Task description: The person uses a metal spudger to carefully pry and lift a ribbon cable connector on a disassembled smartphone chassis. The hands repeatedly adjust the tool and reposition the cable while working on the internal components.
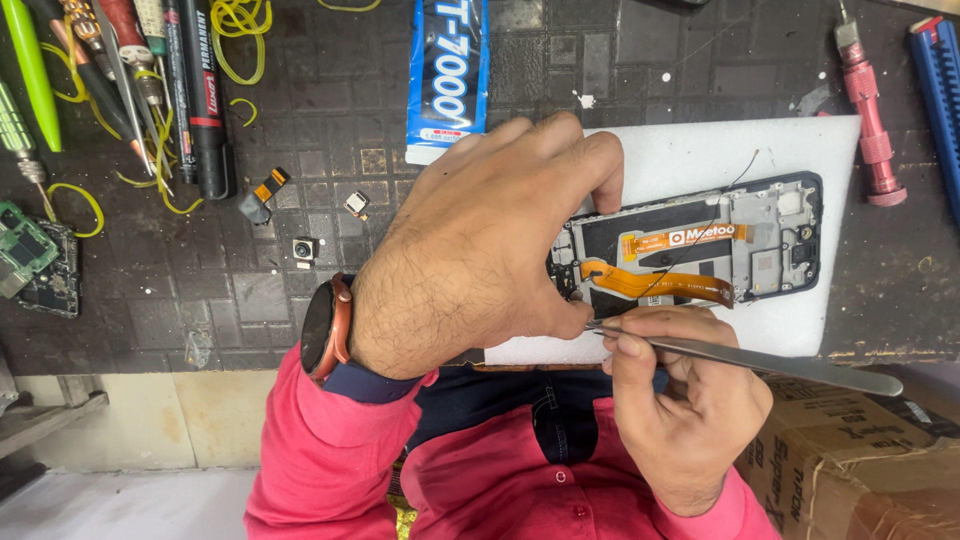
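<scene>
An opened phone frame with orange flex cables lies on a white foam pad. My left hand, a watch on its wrist, rests over the phone's left end and hides it, fingers pressing on its edges. In my right hand, at the table's near edge, are metal tweezers. Their tip points left and meets the phone's near edge beside my left thumb.
On the dark work mat lie a blue glue tube, markers and tools at far left, small camera modules, a circuit board and a red screwdriver. A cardboard box sits below right.
</scene>
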